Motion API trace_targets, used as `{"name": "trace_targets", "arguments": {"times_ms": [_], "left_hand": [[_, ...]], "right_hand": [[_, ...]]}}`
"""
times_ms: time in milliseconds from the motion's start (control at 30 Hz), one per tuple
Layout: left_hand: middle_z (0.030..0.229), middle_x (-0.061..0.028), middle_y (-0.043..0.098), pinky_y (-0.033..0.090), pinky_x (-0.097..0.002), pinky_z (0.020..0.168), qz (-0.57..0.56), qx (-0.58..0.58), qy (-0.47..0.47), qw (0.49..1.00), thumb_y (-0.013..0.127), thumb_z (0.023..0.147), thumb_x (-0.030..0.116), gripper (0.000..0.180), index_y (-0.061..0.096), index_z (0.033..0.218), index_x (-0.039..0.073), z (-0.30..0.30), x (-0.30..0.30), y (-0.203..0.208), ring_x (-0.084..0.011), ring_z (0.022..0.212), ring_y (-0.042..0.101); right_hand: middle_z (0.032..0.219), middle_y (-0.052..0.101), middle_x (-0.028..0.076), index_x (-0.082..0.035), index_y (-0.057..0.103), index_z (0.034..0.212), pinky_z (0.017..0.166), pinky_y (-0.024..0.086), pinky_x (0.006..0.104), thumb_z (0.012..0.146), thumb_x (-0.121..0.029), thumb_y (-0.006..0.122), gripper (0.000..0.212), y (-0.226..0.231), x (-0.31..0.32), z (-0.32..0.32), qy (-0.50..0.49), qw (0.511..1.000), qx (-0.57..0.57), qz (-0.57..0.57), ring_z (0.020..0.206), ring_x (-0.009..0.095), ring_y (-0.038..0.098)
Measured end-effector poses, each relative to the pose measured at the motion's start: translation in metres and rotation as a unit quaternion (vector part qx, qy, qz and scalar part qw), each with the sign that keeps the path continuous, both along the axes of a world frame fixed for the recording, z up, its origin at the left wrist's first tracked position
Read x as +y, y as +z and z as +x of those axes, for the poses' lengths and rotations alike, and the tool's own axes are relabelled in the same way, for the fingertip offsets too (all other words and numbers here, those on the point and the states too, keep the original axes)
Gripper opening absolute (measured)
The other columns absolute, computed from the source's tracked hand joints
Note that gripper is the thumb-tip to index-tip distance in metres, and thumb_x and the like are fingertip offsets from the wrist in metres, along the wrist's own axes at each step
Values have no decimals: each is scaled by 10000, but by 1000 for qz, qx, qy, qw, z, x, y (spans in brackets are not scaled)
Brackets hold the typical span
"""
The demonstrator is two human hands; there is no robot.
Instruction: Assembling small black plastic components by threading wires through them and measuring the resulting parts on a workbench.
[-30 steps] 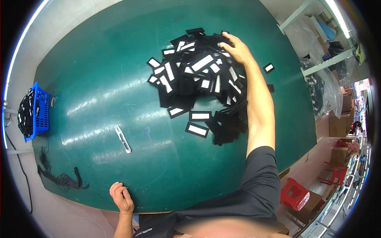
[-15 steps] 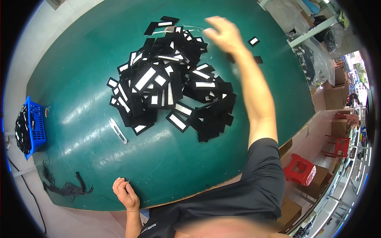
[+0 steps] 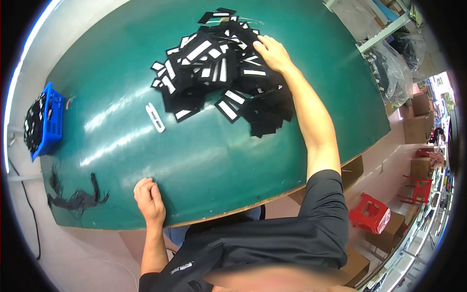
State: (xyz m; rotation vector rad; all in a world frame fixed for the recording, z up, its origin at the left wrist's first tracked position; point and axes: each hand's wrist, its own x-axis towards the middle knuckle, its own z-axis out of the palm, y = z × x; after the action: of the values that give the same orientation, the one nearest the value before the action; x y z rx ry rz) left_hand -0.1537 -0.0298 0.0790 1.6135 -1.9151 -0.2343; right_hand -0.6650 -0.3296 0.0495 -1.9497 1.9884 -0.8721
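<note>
heap of black patches [image 3: 222, 70]: laid on green desk [image 3: 204, 160]. right hand [image 3: 273, 52]: set at heap's right edge, thumb and fingers parted. left hand [image 3: 150, 198]: curled, front-left of heap; contents cannot be told. heap best swept inward, palm low.

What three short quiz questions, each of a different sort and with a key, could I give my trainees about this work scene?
1. Multiple choice: which hand is at the pile of black pieces on the green table?
A) left
B) right
C) both
D) neither

2. True or false: the blue basket stands at the table's right edge.

3. Fill the gap: the tangle of dark threads lies near the table's ____ edge, close to the person's side.

Key:
1. B, the right hand.
2. False; the blue basket is at the left edge.
3. left
</note>
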Motion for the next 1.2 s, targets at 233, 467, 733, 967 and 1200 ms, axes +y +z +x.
{"name": "trace_targets", "arguments": {"times_ms": [233,467,733,967,1200], "left_hand": [[1088,-155,675,471,-404,958,-33,13,-1,999,621,961,54,52,634,969,5,-35,7,1,-318,1050,619],[1044,-125,697,472,-436,904,-64,61,-6,996,650,926,66,43,645,960,41,-37,6,-6,-330,1024,629],[1045,-121,699,496,-408,872,-88,56,-18,994,655,947,87,64,658,979,31,-34,4,-13,-314,979,638],[1003,-101,691,487,-427,839,-92,124,0,988,664,938,109,70,653,976,51,-27,6,-19,-320,953,629],[1010,-130,689,511,-395,841,-97,146,-17,984,650,968,113,105,662,973,9,-26,5,-18,-310,929,645]], "right_hand": [[1499,527,184,-74,570,1435,1167,352,419,994,-590,457,689,-5,9,36,2,998,-68,-13,1406,331,469],[1379,625,189,-36,620,1362,1118,410,404,1008,-515,501,607,16,79,30,-4,989,-103,-110,1321,365,547],[1110,717,130,-56,724,1082,936,529,396,841,-175,777,274,25,221,135,172,958,-5,-229,1057,304,669],[927,651,100,-62,697,939,805,557,420,821,-320,788,298,29,169,287,181,966,79,-165,963,305,674],[883,647,118,-63,684,837,701,577,440,869,-289,707,229,16,141,301,112,965,191,-138,813,326,708]]}}
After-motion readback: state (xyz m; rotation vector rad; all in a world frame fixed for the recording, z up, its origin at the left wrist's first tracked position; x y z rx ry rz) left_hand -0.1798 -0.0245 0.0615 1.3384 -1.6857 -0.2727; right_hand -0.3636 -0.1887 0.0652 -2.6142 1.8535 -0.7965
